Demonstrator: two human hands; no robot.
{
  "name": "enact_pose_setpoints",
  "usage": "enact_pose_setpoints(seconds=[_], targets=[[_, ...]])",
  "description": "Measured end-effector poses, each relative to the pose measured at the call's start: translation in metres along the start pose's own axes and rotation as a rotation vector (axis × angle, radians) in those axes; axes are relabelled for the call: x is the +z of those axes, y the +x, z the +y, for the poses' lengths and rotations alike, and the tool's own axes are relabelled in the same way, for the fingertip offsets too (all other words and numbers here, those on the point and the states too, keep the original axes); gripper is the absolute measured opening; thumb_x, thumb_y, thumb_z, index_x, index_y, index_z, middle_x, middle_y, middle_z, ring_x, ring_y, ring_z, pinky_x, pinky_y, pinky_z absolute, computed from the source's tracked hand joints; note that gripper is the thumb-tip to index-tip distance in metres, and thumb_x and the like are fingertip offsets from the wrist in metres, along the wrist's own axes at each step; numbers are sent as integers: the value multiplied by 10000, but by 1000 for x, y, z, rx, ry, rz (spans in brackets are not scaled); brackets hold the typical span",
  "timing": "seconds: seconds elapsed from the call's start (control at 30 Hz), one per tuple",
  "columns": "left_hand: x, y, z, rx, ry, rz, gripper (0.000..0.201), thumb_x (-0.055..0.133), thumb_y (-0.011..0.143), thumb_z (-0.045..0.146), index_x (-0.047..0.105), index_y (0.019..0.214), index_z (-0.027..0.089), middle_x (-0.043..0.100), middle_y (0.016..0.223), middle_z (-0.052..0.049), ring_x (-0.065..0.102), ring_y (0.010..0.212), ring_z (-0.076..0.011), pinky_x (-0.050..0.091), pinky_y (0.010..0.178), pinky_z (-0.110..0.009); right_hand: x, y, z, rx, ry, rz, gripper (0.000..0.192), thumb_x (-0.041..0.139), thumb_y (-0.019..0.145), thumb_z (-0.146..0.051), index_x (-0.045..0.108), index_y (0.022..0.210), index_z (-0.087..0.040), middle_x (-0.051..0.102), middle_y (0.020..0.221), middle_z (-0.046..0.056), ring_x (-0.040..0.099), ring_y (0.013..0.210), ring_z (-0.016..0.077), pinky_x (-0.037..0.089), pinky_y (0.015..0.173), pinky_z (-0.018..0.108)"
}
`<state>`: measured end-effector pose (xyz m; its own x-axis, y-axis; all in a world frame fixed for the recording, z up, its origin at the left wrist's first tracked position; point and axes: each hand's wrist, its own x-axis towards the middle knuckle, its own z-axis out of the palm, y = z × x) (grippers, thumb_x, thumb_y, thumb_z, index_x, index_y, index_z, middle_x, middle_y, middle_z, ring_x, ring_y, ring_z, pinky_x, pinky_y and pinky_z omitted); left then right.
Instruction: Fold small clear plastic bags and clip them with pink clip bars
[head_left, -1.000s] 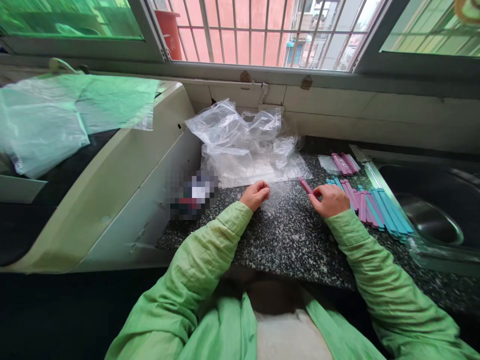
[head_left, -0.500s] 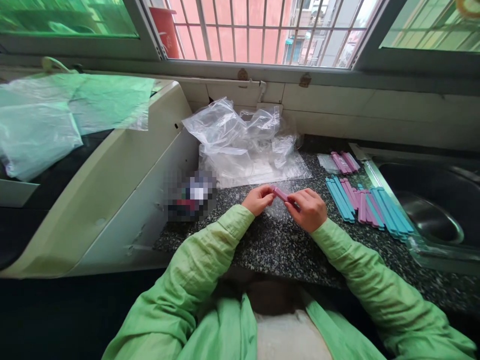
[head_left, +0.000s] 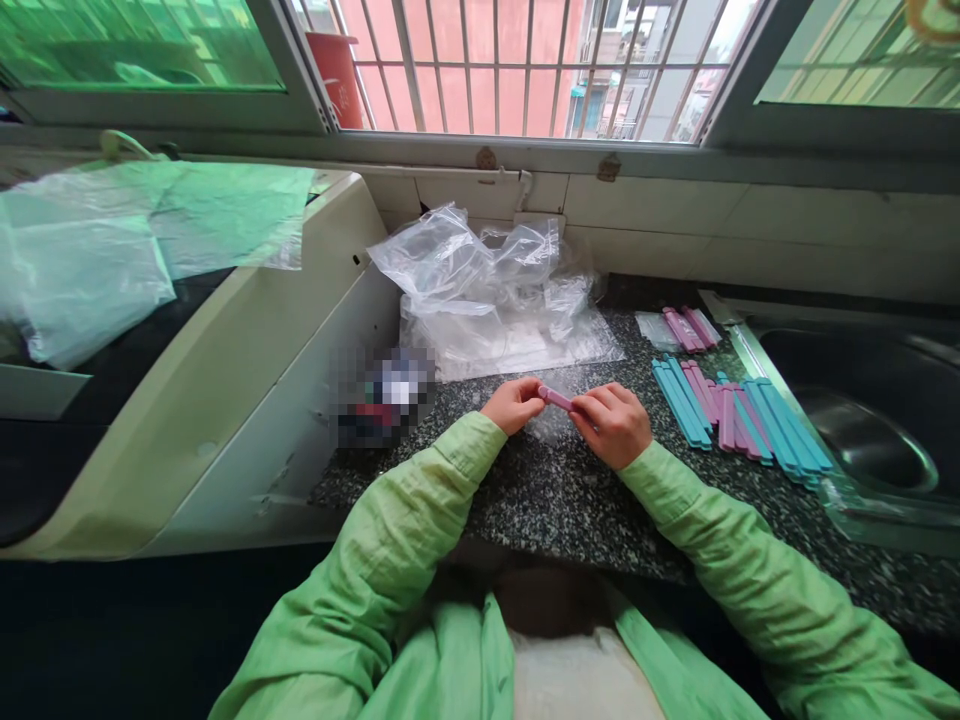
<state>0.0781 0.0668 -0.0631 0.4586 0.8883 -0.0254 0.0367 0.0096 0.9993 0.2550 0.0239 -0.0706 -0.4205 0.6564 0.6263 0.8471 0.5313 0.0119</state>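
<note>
pink clip stick [head_left: 556,398], slim, tilted (pinched at both ends)

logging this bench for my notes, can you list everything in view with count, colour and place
pink stick: one, pink, held between both hands
stick pile: many, blue and pink, on the counter right of the hands
small pink bundle: a few, pink, behind the pile
clear bags: a crumpled heap, clear, at the wall
counter: one, black speckled stone
sink: one, steel, far right
plastic sheet: one, greenish clear, far left
left hand: grips the stick's left end
right hand: grips its right end
</note>
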Motion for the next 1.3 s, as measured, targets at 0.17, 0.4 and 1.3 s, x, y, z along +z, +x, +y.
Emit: enact_pose_setpoints(seconds=[0.17,0.4,1.3], targets=[[-2,0,-3,18,33,-36,244,566,657,366,486,625,138,417,494,60,359,480,-58,283,496,-207,1,0,0,-22,-13,4,131,517,813,-269,617,778,-192,634,724,35,480,723,171,342,668,300],[-1,2,-13,56,114,3,467,434,714,592,484,600,142,406,472,45,347,458,-61,276,477,-215,1,1,-3,-27,-11,-8,132,524,795,-258,600,719,-182,618,690,37,478,707,172,354,669,294],[1,-1,-8,132,177,-11,440,408,793,519,468,565,148,421,458,39,374,453,-65,324,490,-207,-1,-1,0,-59,144,141,90,559,759,-258,558,690,-202,591,658,26,476,675,155,417,655,279]])
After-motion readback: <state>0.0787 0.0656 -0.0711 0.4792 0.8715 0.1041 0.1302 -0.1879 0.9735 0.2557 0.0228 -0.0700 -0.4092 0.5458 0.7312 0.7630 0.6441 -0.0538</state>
